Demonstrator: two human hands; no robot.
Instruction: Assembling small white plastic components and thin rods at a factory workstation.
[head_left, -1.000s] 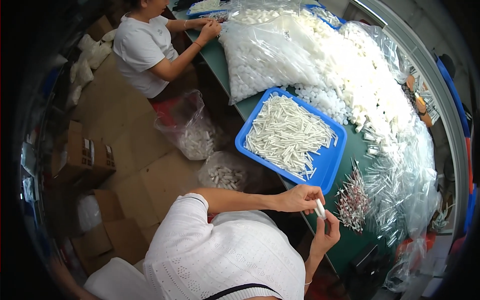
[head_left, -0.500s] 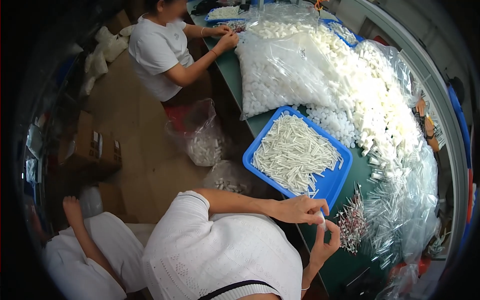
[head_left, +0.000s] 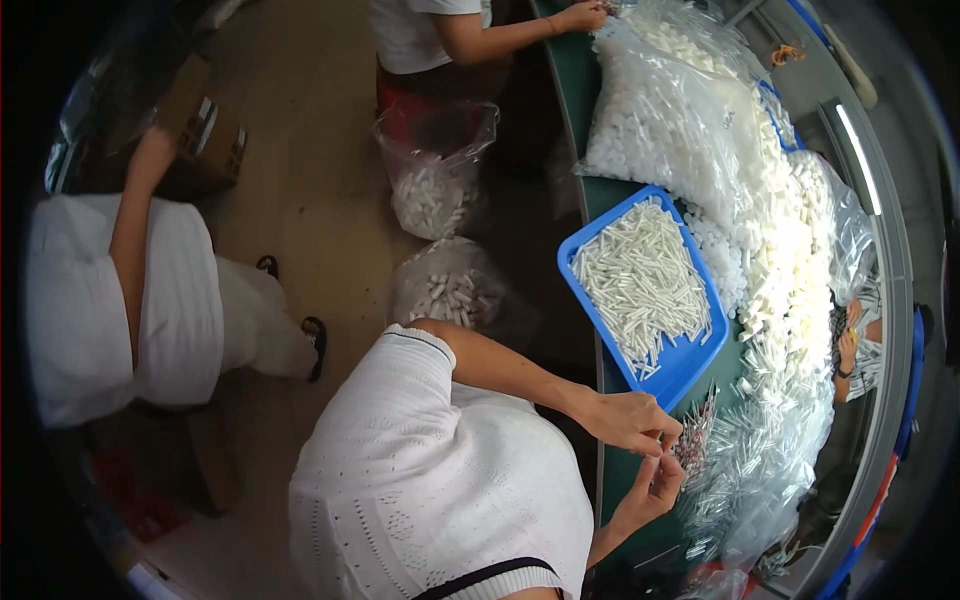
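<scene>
My left hand point(head_left: 630, 422) and my right hand point(head_left: 650, 492) meet fingertip to fingertip just off the near corner of a blue tray point(head_left: 690, 372). Both are closed in a pinch; a bit of white shows between the fingers, too small to name. Thin white sticks point(head_left: 640, 275) fill most of that tray, leaving its near end bare. Right beside my fingertips lies a pile of slim pieces with red and white parts point(head_left: 695, 435). Clear plastic tubes point(head_left: 745, 450) are heaped past it, partly on a plastic bag.
A large clear bag of white caps point(head_left: 665, 130) lies beyond the tray, beside a long heap of white pieces point(head_left: 785, 270). Two bags of white pieces point(head_left: 430, 200) stand left of the green table point(head_left: 575, 110). Co-workers are at the far end point(head_left: 500, 35), left point(head_left: 150, 300) and right point(head_left: 855, 340).
My view has turned, so the table and tray sit further right. My hands stay together, and the white piece seen between them is now mostly hidden. The person at left now shows more fully.
</scene>
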